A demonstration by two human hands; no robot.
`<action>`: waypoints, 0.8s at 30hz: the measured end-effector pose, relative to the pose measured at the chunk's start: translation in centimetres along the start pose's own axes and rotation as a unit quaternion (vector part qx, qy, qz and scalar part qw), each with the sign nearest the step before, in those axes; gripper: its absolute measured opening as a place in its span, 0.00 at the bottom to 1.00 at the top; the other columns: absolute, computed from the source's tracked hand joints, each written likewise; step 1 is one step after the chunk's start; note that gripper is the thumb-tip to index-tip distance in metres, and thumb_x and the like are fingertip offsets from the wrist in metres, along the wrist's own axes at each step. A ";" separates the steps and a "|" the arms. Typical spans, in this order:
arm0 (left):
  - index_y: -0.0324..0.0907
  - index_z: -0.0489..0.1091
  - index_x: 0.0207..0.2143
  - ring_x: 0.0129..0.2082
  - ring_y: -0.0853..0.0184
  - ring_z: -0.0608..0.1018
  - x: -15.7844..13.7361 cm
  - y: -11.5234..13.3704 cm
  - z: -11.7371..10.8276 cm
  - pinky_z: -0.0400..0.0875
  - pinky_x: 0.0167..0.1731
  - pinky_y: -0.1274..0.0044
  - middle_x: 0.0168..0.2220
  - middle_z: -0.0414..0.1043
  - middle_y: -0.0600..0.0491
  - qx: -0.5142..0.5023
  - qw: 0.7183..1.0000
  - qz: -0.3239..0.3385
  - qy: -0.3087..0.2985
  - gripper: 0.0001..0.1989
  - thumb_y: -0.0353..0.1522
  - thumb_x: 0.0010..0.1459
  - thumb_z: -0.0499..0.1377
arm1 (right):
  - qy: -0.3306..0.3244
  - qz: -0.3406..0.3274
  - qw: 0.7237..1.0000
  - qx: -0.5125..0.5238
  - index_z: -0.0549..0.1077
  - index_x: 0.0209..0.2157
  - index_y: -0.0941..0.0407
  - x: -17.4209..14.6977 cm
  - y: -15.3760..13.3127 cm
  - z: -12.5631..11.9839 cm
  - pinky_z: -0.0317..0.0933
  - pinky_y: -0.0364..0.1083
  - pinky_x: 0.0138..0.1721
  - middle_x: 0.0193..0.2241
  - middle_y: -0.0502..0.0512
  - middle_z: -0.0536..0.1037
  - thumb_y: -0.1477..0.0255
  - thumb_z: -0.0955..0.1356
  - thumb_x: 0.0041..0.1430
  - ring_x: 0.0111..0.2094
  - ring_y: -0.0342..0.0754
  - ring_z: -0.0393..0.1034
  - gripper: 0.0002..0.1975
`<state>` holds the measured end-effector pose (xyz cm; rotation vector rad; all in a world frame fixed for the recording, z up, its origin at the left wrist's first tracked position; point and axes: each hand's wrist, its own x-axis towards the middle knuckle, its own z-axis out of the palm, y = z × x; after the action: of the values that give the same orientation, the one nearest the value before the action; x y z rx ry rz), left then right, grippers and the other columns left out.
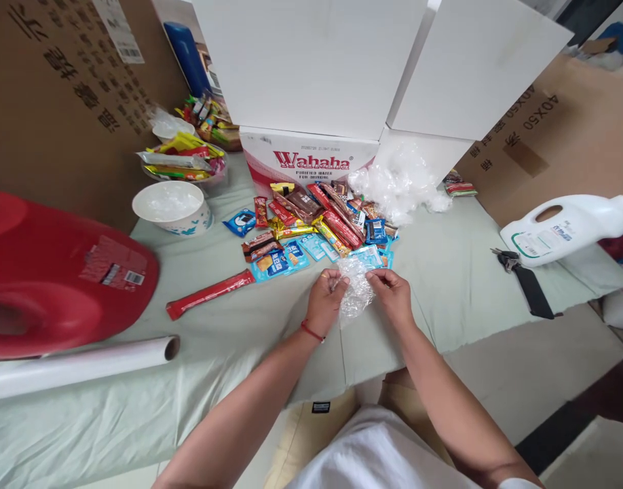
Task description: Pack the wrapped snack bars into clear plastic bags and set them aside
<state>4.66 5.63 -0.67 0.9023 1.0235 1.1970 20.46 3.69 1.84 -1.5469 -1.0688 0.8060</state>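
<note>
A crinkled piece of clear plastic film (356,292) is stretched between my hands, low over the cloth-covered table. My left hand (326,299) pinches its left edge between thumb and fingers. On the opposite side, my right hand (393,293) grips the upper right edge, fingers closed. Whether the film is a bag or a cover I cannot tell. Just beyond my fingers lies a heap of wrapped snacks (336,221), with light blue packets (319,246) nearest. A heap of similar clear plastic (406,180) rests behind it to the right.
A white paper bowl (172,207) and a filled snack bowl (189,163) stand left. Closer are a red jug (62,272), a film roll (87,363) and a long red packet (210,294). A Wahaha carton (311,159) stands behind; a white bottle (566,227) and keys (507,259) lie right.
</note>
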 end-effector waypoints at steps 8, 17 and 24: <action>0.44 0.67 0.31 0.25 0.69 0.63 0.0 0.7 -0.4 0.57 0.28 0.76 0.23 0.62 0.60 0.027 1.000 0.007 -0.005 0.19 0.49 0.57 0.65 | -0.029 -0.024 0.999 -0.025 0.81 0.32 0.54 -0.7 -0.6 -2.5 0.60 0.46 0.34 0.28 0.50 0.76 0.56 0.72 0.58 0.30 0.46 0.65 0.15; 0.43 0.67 0.31 0.23 0.72 0.62 1.0 2.5 -2.3 0.56 0.25 0.78 0.22 0.63 0.61 0.075 0.997 -0.012 0.021 0.20 0.49 0.50 0.66 | 0.051 0.117 0.977 0.171 0.75 0.29 0.53 0.2 0.4 -7.2 0.68 0.44 0.33 0.31 0.49 0.76 0.54 0.80 0.46 0.33 0.44 0.69 0.20; 0.43 0.68 0.38 0.20 0.73 0.61 -2.7 4.2 -4.0 0.56 0.24 0.79 0.21 0.62 0.63 0.099 0.995 -0.023 0.011 0.19 0.45 0.51 0.68 | 0.050 0.146 0.981 0.113 0.74 0.29 0.55 0.2 0.9 -7.7 0.58 0.39 0.20 0.24 0.47 0.74 0.51 0.79 0.47 0.21 0.39 0.63 0.22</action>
<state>-0.54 3.64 2.47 1.0167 1.1889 1.0823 27.67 0.94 2.74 -1.5494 -0.6588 1.0013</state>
